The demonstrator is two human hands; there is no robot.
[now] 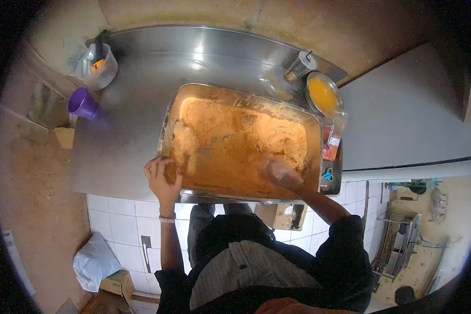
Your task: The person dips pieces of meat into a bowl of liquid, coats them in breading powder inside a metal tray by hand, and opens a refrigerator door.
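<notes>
A large metal tray [240,95] on the steel counter holds an orange-brown powder [230,131], heaped along the back and right and thinner in the middle. My left hand [164,177] grips the tray's front left rim, its fingers bent over the edge. Inside the tray at the right, my right hand [283,171] is down at the powder, coated in it and smeared by motion. Its fingers cannot be made out, nor whether it holds any powder.
Behind and right of the tray stand a metal-lidded container [302,65] and a bowl of orange-yellow contents [322,95]. A red packet [331,144] and blue scissors [327,175] lie right. A purple cup [82,103] and a white tub [104,70] stand left.
</notes>
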